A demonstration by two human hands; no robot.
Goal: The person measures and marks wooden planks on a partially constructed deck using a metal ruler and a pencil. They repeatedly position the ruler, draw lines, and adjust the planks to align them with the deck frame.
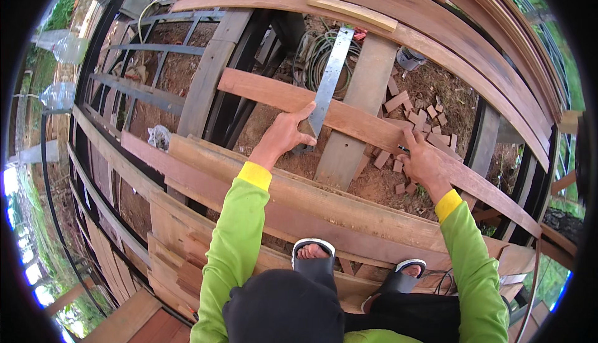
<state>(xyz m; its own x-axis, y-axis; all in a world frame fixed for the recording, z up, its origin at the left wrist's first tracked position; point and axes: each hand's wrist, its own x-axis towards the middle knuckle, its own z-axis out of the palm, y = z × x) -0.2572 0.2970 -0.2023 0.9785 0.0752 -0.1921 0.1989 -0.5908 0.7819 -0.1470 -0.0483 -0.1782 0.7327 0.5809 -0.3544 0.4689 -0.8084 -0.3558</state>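
A long reddish wooden board (pixel 364 126) runs across in front of me, resting over wider grey-brown planks (pixel 369 77). The metal blade of a carpenter's square (pixel 332 72) lies across it, pointing away from me. My left hand (pixel 285 135) grips the near end of the square, thumb and index finger on either side of it, at the board's near edge. Farther right, my right hand (pixel 423 163) is at the board's edge, with a dark pencil or pen (pixel 403 149) between its fingers. The tip of this tool is close to the board.
Small wood offcuts (pixel 420 119) are scattered on the ground below, near a coiled hose (pixel 322 63) and a bucket (pixel 411 58). Long boards (pixel 280 2) lie along the far side. Planks (pixel 303 193) span open gaps under my sandalled feet. A metal frame (pixel 145 93) is at left.
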